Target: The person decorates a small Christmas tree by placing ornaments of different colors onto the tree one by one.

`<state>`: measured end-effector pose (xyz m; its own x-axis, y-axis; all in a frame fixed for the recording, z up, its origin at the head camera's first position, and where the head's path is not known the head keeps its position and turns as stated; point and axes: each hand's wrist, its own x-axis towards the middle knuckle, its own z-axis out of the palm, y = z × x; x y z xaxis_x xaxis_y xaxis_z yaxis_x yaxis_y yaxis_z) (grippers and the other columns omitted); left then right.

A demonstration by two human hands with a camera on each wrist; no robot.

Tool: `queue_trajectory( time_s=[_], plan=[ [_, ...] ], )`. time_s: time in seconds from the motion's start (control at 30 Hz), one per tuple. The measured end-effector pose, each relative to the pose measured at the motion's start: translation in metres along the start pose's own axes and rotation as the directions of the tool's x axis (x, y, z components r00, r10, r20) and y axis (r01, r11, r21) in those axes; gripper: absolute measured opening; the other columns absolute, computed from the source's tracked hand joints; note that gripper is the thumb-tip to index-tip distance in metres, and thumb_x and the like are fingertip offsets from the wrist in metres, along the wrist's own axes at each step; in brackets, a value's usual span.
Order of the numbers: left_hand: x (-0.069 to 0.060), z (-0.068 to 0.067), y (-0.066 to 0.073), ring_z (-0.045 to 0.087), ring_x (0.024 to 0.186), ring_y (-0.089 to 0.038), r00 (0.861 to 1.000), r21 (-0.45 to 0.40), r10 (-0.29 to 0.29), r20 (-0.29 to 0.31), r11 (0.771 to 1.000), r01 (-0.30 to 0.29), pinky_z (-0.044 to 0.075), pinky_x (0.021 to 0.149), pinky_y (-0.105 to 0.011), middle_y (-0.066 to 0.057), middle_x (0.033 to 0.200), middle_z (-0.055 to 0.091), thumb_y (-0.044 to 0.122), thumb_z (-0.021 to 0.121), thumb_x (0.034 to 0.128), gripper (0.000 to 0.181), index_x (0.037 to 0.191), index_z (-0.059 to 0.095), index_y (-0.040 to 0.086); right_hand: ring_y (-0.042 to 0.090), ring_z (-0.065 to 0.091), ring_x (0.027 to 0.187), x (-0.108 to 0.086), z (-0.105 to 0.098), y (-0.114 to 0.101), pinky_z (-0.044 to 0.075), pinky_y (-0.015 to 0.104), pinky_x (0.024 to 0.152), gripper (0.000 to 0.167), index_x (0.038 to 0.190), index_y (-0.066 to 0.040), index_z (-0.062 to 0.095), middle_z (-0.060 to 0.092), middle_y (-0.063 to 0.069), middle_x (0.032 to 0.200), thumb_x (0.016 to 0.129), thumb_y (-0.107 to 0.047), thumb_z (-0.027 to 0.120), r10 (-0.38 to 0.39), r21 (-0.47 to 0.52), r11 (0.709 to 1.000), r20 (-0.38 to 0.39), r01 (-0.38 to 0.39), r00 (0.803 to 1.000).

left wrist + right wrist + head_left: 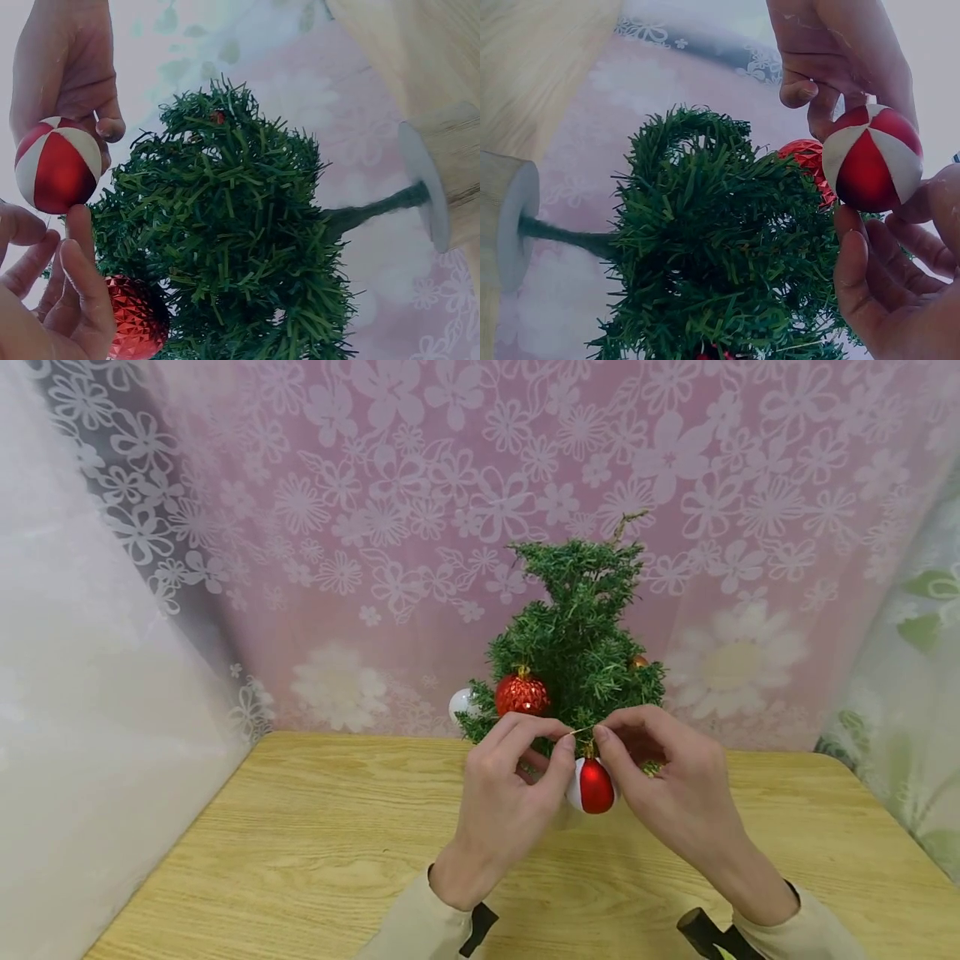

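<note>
A red and white Christmas ball (pixel 597 787) hangs in front of a small artificial Christmas tree (pixel 577 635), between my two hands. Its thin gold string stretches taut above the cap. My left hand (pixel 517 777) pinches the string's left end between thumb and index finger. On the other side, my right hand (pixel 671 777) pinches the right end the same way. In the left wrist view the striped ball (pixel 58 166) shows close to the fingertips of both hands. A glittery red ball (pixel 522 695) hangs on the tree just above my left hand.
A white ball (pixel 462 704) is at the tree's left side, and an orange-gold one (pixel 639 662) peeks out at the right. The tree stands on a round base (pixel 426 187) on the wooden table (pixel 315 827). A pink flowered curtain (pixel 420 527) hangs behind.
</note>
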<state>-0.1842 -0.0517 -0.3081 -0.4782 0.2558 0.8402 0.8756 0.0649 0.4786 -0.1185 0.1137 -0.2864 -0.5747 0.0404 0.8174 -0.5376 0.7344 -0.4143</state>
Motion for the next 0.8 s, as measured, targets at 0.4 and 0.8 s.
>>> queue_trajectory(
  time_s=[0.4, 0.8],
  plan=[
    [0.01, 0.002, 0.006, 0.056, 0.057, -0.001, 0.996, 0.164, -0.089, 0.016, 0.983, 0.085, 0.043, 0.052, -0.008, 0.005, 0.077, 0.07, 0.019, 0.063, 0.0999, 0.012, 0.1, 0.074, 0.016, -0.008, 0.068, 0.063, 0.009, 0.005, -0.002, 0.054, 0.013, 0.057, 0.007, 0.093, -0.011, 0.074, 0.073, 0.002, 0.082, 0.091, -0.005, 0.073, 0.219, -0.008, 0.976, -0.003, -0.219, 0.976],
    [0.012, 0.003, 0.01, 0.035, 0.041, 0.007, 0.972, 0.256, -0.212, 0.097, 0.949, 0.182, 0.026, 0.036, -0.015, 0.006, 0.07, 0.071, 0.02, 0.067, 0.0958, 0.01, 0.096, 0.076, 0.018, 0.003, 0.065, 0.057, 0.006, -0.001, -0.006, 0.05, 0.025, 0.052, 0.004, 0.094, -0.018, 0.072, 0.071, 0.0, 0.081, 0.096, -0.019, 0.069, 0.388, -0.115, 0.921, 0.162, -0.373, 0.907]
  ],
)
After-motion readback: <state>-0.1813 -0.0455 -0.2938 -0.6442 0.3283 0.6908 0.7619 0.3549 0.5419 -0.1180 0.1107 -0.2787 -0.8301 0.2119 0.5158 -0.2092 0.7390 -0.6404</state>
